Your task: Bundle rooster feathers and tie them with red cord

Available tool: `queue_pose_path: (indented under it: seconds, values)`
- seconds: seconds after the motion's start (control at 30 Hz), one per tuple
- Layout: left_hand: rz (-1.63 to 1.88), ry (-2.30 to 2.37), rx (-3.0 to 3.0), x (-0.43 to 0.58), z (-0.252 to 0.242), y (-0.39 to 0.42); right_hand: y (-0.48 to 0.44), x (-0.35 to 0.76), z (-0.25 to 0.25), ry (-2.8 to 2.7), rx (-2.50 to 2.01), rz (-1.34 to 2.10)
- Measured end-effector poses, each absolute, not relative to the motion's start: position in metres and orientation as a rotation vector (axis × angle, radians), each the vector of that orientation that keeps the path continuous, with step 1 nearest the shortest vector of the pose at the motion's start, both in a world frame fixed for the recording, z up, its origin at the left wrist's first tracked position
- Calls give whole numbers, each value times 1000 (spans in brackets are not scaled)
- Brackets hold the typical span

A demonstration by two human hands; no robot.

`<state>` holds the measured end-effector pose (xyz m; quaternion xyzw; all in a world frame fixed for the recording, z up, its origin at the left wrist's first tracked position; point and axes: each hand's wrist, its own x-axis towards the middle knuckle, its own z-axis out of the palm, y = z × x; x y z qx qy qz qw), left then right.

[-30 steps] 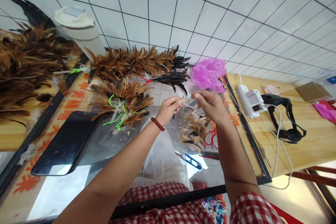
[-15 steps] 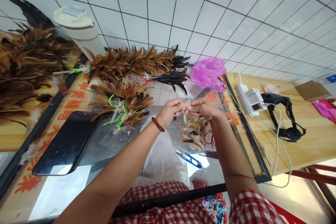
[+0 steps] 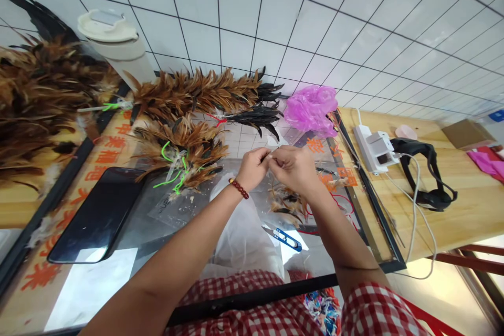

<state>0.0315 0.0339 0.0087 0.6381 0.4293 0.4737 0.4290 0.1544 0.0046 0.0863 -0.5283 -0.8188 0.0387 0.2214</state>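
My left hand [image 3: 253,169] is closed in a pinch, its fingertips meeting those of my right hand [image 3: 294,167] above the glass tabletop. My right hand is closed too, back turned up. What the fingers hold is small and mostly hidden; only a pale bit shows between them. Just below lie loose brown feathers [image 3: 286,200], with more feather tips [image 3: 333,180] right of my right wrist. Red string [image 3: 343,202] curls beside them. Blue-handled thread snips [image 3: 287,239] lie nearer me. A bunch of brown feathers [image 3: 185,149] with green ties is left of my left hand.
Along the wall lie a long brown feather duster [image 3: 200,92], a small black feather bunch [image 3: 254,117] and a pink plastic bag [image 3: 311,110]. A phone [image 3: 96,215] and a white tumbler [image 3: 114,47] are left. A power strip [image 3: 370,148] and black headband [image 3: 427,173] are right.
My right hand has turned over and shifted left, closer to my left hand. The pale tuft between the fingertips is now mostly covered. More red string and feathers show beside my right forearm.
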Motion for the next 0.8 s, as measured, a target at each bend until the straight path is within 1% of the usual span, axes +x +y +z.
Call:
queue_pose_path:
  seconds: [0.07, 0.17, 0.3, 0.37, 0.47, 0.53, 0.67, 0.8]
  values:
    - [1270, 1097, 1615, 31, 9, 33, 4, 152, 85, -2308, -1420, 108]
    - [1356, 1041, 1464, 30, 10, 33, 8, 159, 88, -2270, -1367, 225]
    - [1221, 804, 1092, 28, 12, 37, 20, 177, 88, -2033, -1378, 389]
    - [1181, 746, 989, 27, 14, 38, 26, 181, 81, -1950, -1309, 651]
    - [1188, 719, 962, 26, 14, 40, 33, 177, 63, -1770, -1140, 1193]
    - [1200, 712, 977, 26, 13, 40, 36, 170, 51, -1639, -1101, 1389]
    - [1265, 746, 998, 26, 10, 42, 41, 167, 44, -1510, -1246, 1447]
    - [1311, 861, 989, 26, 7, 45, 43, 177, 52, -1529, -1356, 1291]
